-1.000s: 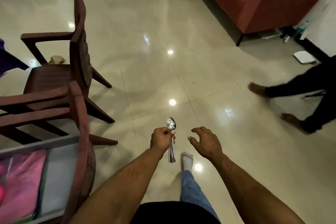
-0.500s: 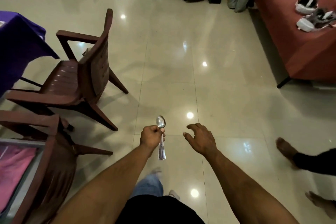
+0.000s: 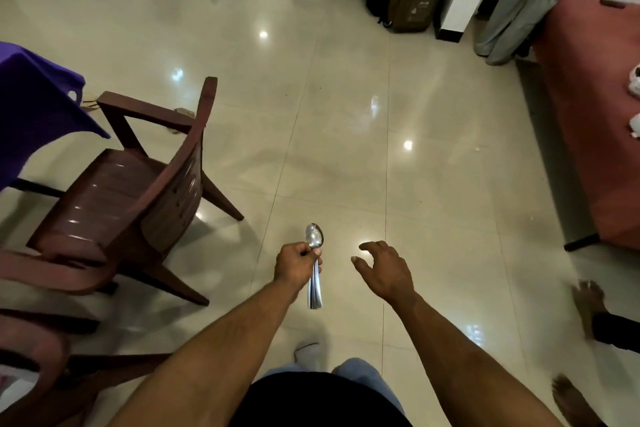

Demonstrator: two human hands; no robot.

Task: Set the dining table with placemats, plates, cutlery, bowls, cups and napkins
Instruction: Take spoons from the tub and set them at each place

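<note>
Cutlery step, carrying phase. My left hand (image 3: 297,263) is fisted round a bundle of spoons (image 3: 314,267), bowls up, handles hanging below the fist, out over the floor (image 3: 346,149). My right hand (image 3: 384,272) is just beside it, fingers loose, holding nothing. The surface with purple cloth (image 3: 31,104) sits far left behind a chair (image 3: 138,191). Next, I think: go round the chair and lay the spoons at the places.

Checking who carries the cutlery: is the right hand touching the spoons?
Apart. The head view shows floor between the right hand and the spoons, which the left hand grips.
</note>
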